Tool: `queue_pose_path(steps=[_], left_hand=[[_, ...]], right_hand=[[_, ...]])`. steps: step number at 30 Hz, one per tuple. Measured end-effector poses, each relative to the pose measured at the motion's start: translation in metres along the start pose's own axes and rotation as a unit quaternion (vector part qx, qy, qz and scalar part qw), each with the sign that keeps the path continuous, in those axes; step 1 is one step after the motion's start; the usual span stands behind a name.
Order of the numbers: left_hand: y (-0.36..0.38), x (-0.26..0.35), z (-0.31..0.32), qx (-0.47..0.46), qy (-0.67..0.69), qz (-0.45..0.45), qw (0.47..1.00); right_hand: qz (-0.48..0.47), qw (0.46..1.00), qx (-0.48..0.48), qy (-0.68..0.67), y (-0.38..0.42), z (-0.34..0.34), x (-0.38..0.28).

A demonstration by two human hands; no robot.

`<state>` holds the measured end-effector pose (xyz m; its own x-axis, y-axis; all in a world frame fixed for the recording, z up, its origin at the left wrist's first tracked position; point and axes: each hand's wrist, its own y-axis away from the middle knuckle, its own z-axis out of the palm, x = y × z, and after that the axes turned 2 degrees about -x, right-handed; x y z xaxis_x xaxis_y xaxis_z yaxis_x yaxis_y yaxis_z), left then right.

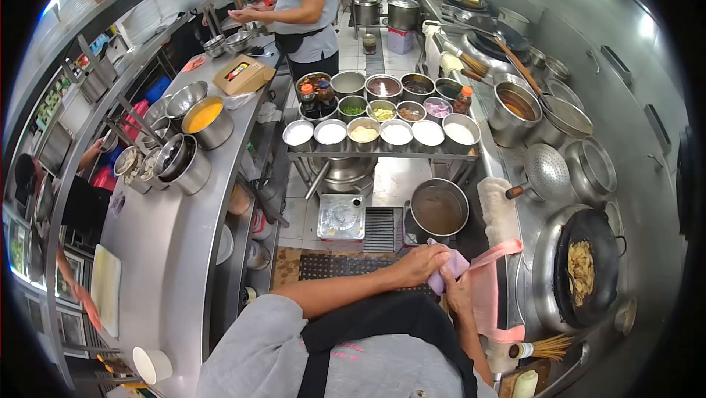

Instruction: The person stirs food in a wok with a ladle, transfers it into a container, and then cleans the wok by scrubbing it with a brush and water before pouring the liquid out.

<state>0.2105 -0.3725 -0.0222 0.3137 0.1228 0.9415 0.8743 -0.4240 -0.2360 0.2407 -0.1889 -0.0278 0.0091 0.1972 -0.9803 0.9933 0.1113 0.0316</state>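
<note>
Head view: two bare hands hold one purple cloth (pixel 457 263), which is in front of the person's middle. The left hand (pixel 418 266) has its fingers curled tight on the cloth, and the right hand (pixel 459 293) grips it too, with its thumb on the near side. Some fingertips are hidden, so I cannot tell how each one sits.

Just beside the right hand hangs one pink cloth (pixel 482 295). One big pot (pixel 419 226) of brown water is near, past the hands. Behind it is one metal table (pixel 382 155). Its front row has six pots (pixel 396 146): five with white stuff, one with tan. Next come four small tins (pixel 410 119), with green, yellow, brown and purple bits. Two dark bottles (pixel 309 106) stand at one end and one red-capped bottle (pixel 462 102) at the other.

On the right, one black wok (pixel 607 280) holds yellow food (pixel 580 273). On the left counter (pixel 158 251) are one white cup (pixel 151 365), one board (pixel 109 288) and one open box (pixel 243 77).
</note>
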Motion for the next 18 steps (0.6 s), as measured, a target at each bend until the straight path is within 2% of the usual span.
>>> queue_pose_path(steps=[4, 7, 8, 11, 12, 14, 15, 16, 17, 18], left_hand=[[0.016, -0.024, -0.016, 0.023, 0.057, -0.053, 0.997], [0.015, -0.052, -0.018, -0.001, 0.086, 0.051, 0.995], [0.014, -0.055, -0.020, -0.026, 0.043, 0.058, 0.997], [0.011, -0.049, -0.010, 0.003, -0.034, 0.078, 0.996], [0.009, -0.040, -0.011, -0.033, 0.000, 0.037, 0.999], [0.005, -0.013, -0.006, -0.036, 0.059, -0.003, 0.998], [0.002, -0.006, 0.001, -0.043, 0.091, -0.023, 0.995], [-0.010, -0.007, 0.006, -0.087, 0.101, 0.014, 0.991], [-0.018, -0.007, 0.014, -0.084, 0.106, 0.041, 0.990], [-0.026, -0.002, 0.019, -0.088, 0.115, 0.068, 0.987]], right_hand=[[0.049, 0.976, 0.064, -0.200, 0.011, 0.019, -0.011], [0.067, 0.987, 0.113, -0.089, 0.010, 0.001, 0.010], [0.054, 0.987, 0.110, -0.106, 0.011, 0.001, 0.013], [0.028, 0.987, 0.097, -0.126, 0.025, 0.000, -0.014], [0.027, 0.989, 0.088, -0.116, 0.030, 0.002, -0.020], [0.049, 0.994, 0.060, -0.078, 0.037, 0.000, -0.030], [0.024, 0.996, 0.041, -0.079, 0.038, 0.001, -0.032], [-0.001, 0.997, 0.026, -0.078, 0.037, 0.002, -0.037], [-0.024, 0.997, 0.017, -0.074, 0.037, -0.003, -0.043], [-0.047, 0.998, 0.005, 0.036, 0.036, -0.014, -0.048]])
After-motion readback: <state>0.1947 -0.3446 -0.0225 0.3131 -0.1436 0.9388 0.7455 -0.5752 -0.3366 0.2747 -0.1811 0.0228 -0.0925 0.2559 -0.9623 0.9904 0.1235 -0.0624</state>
